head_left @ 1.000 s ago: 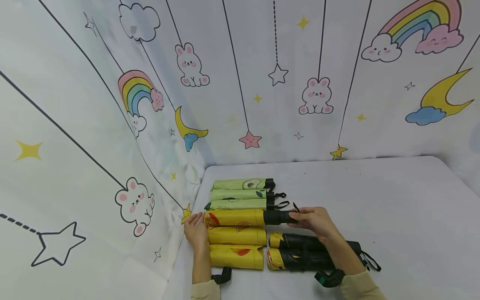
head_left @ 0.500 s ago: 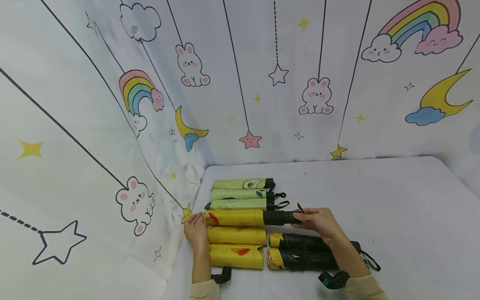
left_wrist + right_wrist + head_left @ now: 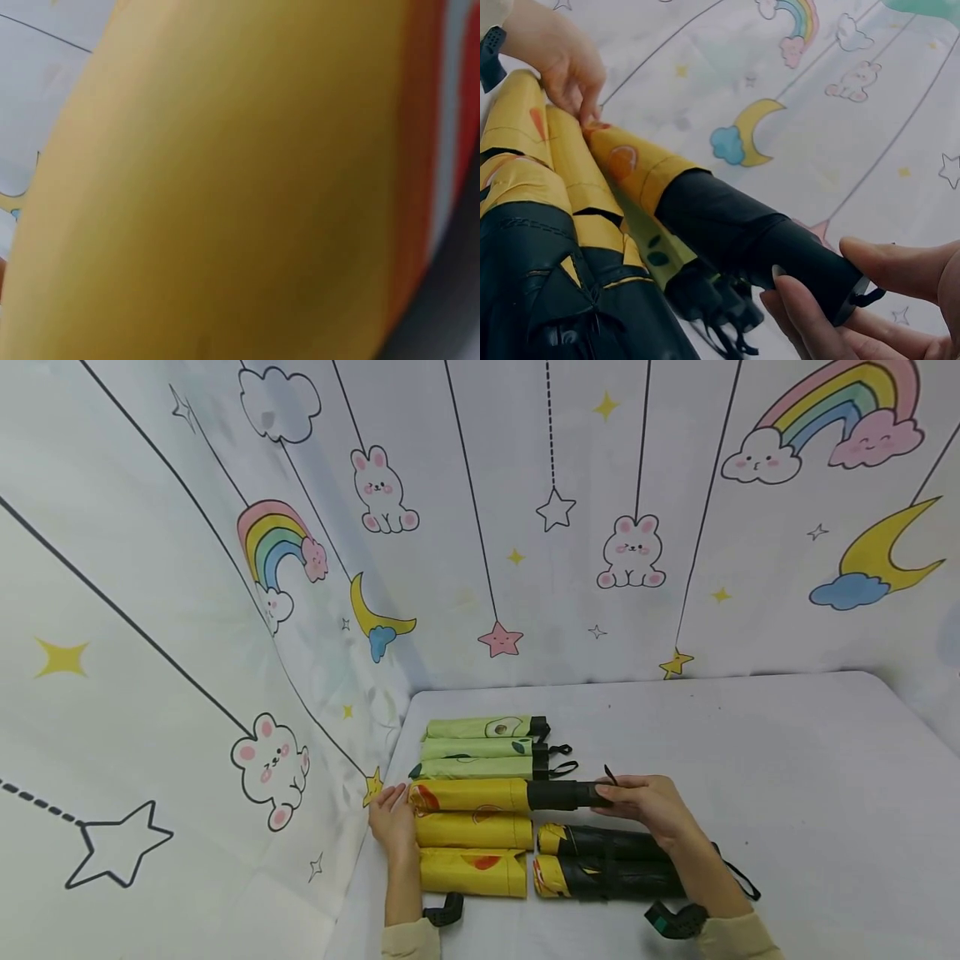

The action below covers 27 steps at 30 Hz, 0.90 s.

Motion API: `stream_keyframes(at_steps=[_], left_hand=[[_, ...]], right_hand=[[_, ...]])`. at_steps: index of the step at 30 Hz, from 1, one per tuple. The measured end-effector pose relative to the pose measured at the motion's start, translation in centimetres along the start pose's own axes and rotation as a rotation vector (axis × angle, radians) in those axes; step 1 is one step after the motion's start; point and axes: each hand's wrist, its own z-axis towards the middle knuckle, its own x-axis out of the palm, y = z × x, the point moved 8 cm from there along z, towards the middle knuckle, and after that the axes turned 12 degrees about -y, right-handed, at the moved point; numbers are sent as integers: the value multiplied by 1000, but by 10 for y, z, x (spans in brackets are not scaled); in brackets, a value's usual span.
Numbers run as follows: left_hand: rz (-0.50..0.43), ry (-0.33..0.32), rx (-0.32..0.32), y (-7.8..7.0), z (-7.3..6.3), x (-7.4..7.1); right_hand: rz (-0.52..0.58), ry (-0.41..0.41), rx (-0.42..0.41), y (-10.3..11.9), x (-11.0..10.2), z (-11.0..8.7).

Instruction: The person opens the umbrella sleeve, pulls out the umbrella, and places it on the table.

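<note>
Here, right hand (image 3: pixel 637 802): grip pinching the umbrella (image 3: pixel 555 795) by its end.
Left hand (image 3: pixel 393 822): grip pinching the sleeve (image 3: pixel 471 795), left end.
Umbrella: jutting from sleeve's right.
Worktop (image 3: pixel 810 760): edge near sleeve's left, broad stretch rightward.

Around the held umbrella (image 3: pixel 517 795)
Behind it lie three folded umbrellas (image 3: pixel 472 749) (the nearest just beside it); before it, two covers (image 3: pixel 468 872); before its right part, two more umbrellas (image 3: pixel 630 878). The left hand (image 3: pixel 392 818) is at its left end, the right hand (image 3: pixel 647 802) at its right.
</note>
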Motion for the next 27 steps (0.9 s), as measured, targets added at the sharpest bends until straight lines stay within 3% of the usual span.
stream_keyframes(at_steps=[27], left_hand=[[3, -19, 26, -3, -3, 1]], right_hand=[[32, 5, -2, 2, -13, -6]])
